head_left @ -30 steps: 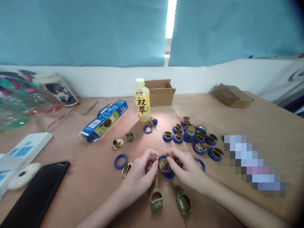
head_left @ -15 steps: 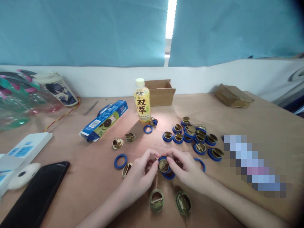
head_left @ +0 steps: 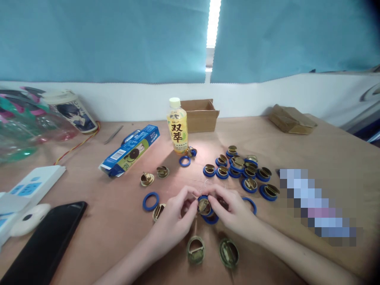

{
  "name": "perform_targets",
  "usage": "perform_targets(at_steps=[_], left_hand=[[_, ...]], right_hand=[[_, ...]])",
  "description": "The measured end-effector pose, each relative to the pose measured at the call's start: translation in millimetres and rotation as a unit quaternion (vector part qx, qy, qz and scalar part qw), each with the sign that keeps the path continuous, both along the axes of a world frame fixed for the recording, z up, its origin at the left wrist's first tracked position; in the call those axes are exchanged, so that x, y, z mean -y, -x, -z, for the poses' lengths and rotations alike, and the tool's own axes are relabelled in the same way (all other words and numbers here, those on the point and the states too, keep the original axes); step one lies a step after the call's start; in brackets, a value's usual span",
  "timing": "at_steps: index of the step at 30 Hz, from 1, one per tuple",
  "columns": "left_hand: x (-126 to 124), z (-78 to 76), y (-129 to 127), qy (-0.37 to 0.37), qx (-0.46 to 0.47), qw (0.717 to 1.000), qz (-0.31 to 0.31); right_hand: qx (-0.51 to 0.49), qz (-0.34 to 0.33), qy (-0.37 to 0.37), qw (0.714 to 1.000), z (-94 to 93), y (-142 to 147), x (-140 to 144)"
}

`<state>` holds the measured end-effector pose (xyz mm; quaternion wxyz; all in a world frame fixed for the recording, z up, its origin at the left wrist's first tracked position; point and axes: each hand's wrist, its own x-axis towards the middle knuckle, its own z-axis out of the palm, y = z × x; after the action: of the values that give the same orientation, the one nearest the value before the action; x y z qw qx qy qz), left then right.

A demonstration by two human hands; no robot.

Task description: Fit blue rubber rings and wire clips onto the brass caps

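My left hand (head_left: 173, 219) and my right hand (head_left: 234, 211) meet over the wooden table (head_left: 297, 150), both pinching one brass fitting with a blue ring (head_left: 204, 206) between their fingertips. Under it lies a loose blue ring (head_left: 211, 219). Two bare brass fittings (head_left: 196, 250) (head_left: 228, 252) lie just in front of my wrists. A pile of several brass fittings in blue rings (head_left: 243, 170) sits beyond my right hand. Left of my left hand lie a loose blue ring (head_left: 151, 201) and another brass fitting (head_left: 158, 211).
A yellow drink bottle (head_left: 177, 126) and an open cardboard box (head_left: 200, 114) stand at the back. A blue snack box (head_left: 129, 150), a black phone (head_left: 44, 241), a white power strip (head_left: 29, 188) and a cup (head_left: 73, 109) lie at the left. A flat brown packet (head_left: 292, 119) lies back right.
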<state>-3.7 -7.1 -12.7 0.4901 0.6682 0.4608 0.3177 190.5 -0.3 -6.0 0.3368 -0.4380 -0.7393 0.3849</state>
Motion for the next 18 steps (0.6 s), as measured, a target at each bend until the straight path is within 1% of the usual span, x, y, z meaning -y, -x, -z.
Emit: perform_targets(at_steps=[9, 18], left_hand=[[-0.3, 0.7, -0.3, 0.005, 0.000, 1.000, -0.002], [-0.2, -2.1, -1.4, -0.002, 0.000, 1.000, -0.002]], right_hand=[[-0.008, -0.003, -0.001, 1.000, -0.4, 0.5, -0.1], [-0.004, -0.001, 0.000, 1.000, -0.3, 0.2, -0.4]])
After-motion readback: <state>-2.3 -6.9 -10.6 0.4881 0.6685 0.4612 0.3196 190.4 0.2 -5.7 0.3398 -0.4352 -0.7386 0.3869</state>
